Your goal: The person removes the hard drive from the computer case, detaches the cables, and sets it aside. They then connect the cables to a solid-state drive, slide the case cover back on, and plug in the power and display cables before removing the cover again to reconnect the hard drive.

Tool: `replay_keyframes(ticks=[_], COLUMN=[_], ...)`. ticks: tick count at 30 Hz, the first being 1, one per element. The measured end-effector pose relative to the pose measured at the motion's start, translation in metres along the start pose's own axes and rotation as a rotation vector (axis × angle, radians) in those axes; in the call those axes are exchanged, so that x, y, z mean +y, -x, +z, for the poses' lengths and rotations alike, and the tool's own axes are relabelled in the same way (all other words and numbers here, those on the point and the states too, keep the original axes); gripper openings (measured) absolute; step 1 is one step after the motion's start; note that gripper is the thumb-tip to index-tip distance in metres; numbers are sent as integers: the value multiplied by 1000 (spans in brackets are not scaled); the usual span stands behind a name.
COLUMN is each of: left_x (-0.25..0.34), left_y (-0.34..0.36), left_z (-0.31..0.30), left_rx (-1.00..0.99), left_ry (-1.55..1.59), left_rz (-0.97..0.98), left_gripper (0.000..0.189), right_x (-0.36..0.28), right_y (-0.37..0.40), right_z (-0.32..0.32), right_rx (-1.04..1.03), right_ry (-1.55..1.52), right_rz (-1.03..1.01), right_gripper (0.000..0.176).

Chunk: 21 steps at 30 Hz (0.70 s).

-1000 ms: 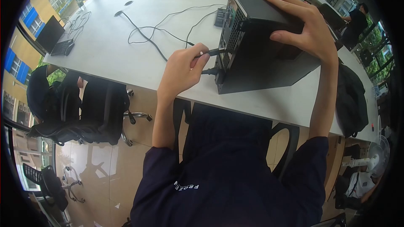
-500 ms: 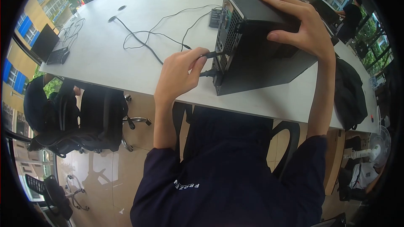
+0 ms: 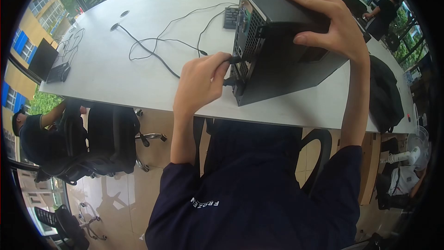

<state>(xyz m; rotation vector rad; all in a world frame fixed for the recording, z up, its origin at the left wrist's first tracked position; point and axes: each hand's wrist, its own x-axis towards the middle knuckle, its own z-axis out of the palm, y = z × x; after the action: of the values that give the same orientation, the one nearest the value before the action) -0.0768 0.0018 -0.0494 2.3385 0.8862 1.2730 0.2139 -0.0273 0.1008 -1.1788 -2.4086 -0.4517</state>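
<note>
A black computer tower (image 3: 282, 65) stands on the white table, its rear panel (image 3: 247, 30) with ports and vent grille facing left. My left hand (image 3: 199, 81) is closed in a pinch on a black cable plug (image 3: 235, 59), right at that rear panel. The plug's tip is hidden against the ports. Just below it, a thicker black power plug (image 3: 233, 82) sits at the lower back of the case. My right hand (image 3: 335, 30) grips the tower's upper corner, fingers stretched across the top and thumb against the side.
Thin black cables (image 3: 157, 40) loop over the white table (image 3: 106, 65) to the left. A keyboard (image 3: 231, 17) lies behind the tower, a laptop (image 3: 44, 60) at the far left. A black bag (image 3: 386, 95) rests at the right. Office chairs (image 3: 111, 134) and people surround the table.
My left hand has moved slightly right, closer to the rear panel with the plug. My right hand keeps its place on the tower. The view has shifted a little.
</note>
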Motion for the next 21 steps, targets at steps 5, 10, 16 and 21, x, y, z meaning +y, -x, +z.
replay_keyframes(ticks=[5,10,16,21], left_x=[-2,-42,-88,-116], left_y=[3,-10,13,11], left_z=[1,-6,-27,4], left_rx=[63,242,52,117], left_ry=[4,311,-315,-428], left_rz=[9,-21,-605,-252], left_gripper=[8,20,36,35], right_x=[-4,-10,-11,-11], right_y=[-2,-2,-1,0], right_z=[-2,-2,0,1], right_rx=[-14,53,75,49], right_ry=[-41,-18,-5,-19], right_rz=[15,14,9,27], right_gripper=[85,76,74,78])
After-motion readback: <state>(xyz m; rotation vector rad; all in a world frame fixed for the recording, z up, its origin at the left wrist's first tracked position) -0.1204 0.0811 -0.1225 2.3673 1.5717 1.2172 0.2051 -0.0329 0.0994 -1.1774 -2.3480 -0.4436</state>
